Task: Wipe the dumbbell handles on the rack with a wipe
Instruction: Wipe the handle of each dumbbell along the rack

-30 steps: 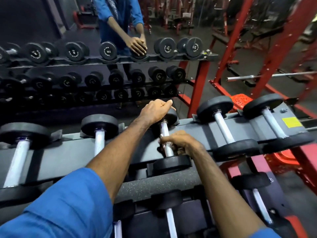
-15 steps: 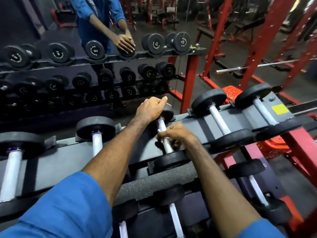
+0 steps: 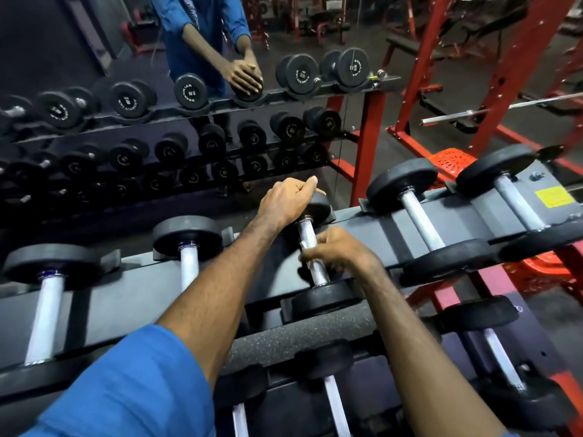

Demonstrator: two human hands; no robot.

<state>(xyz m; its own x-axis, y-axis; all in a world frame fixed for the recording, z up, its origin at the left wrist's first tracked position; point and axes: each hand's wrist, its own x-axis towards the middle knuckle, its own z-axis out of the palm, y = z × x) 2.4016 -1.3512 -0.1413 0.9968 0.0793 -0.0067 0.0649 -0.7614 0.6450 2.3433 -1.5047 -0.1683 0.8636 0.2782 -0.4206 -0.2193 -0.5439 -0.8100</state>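
Observation:
A small dumbbell with a knurled steel handle (image 3: 307, 236) lies across the grey rack (image 3: 356, 234) in the middle of the top tier. My left hand (image 3: 290, 200) rests curled over its far black head. My right hand (image 3: 339, 252) grips the handle near its middle, fingers wrapped round it. A small pale edge shows at my fingers; the wipe itself is hidden in the hand. Other dumbbells with steel handles (image 3: 418, 222) lie right and left (image 3: 189, 266) on the same tier.
A mirror behind the rack reflects the dumbbell rows and a person in a blue shirt (image 3: 202, 42). Red steel frames (image 3: 511, 67) and a barbell (image 3: 504, 108) stand at the right. A lower tier holds more dumbbells (image 3: 501, 354).
My right hand has slid a little up the handle, away from the near head. The left hand stays on the far head. The view has shifted slightly.

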